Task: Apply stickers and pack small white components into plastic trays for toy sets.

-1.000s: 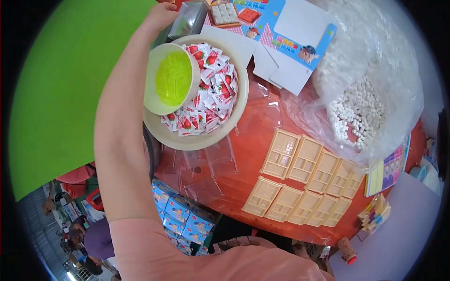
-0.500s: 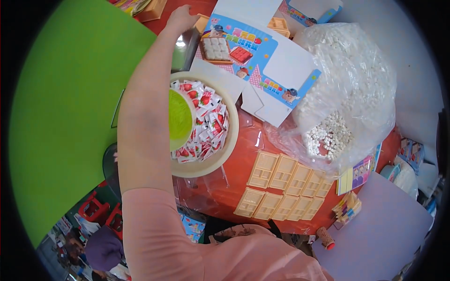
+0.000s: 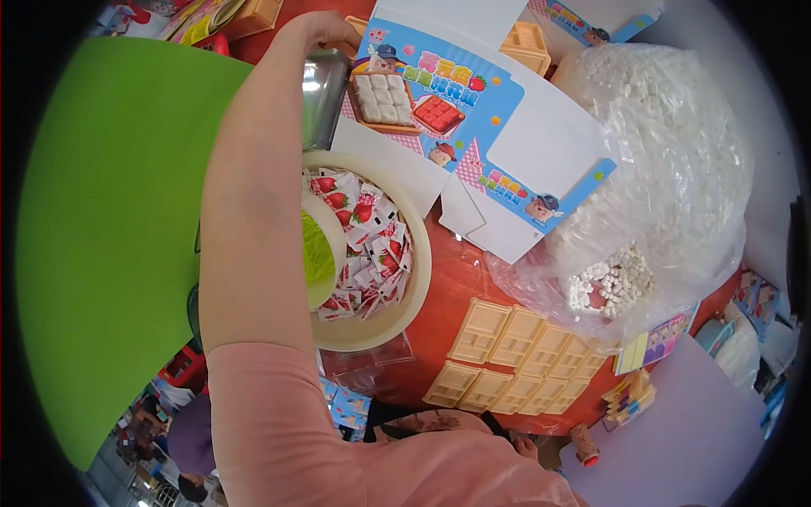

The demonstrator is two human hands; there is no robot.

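My left arm stretches up the middle-left of the view in a pink sleeve. My left hand (image 3: 325,29) is curled at the far rim of a shiny metal container (image 3: 323,101); I cannot see whether it holds anything. Under the forearm stands a cream bowl (image 3: 418,270) filled with small strawberry-printed sachets (image 3: 372,245). A lime green cup (image 3: 319,253) lies in that bowl, partly hidden by my arm. My right hand is out of view.
Flat printed blue cartons (image 3: 473,110) lie beyond the bowl on the red table (image 3: 452,287). A large clear bag of white pellets (image 3: 667,160) fills the right. Beige moulded trays (image 3: 515,355) lie along the near edge. A big green board (image 3: 110,237) stands at the left.
My left hand has moved away from the bowl's far side, out past the metal container. The view has shifted, so the table's things sit lower in the picture.
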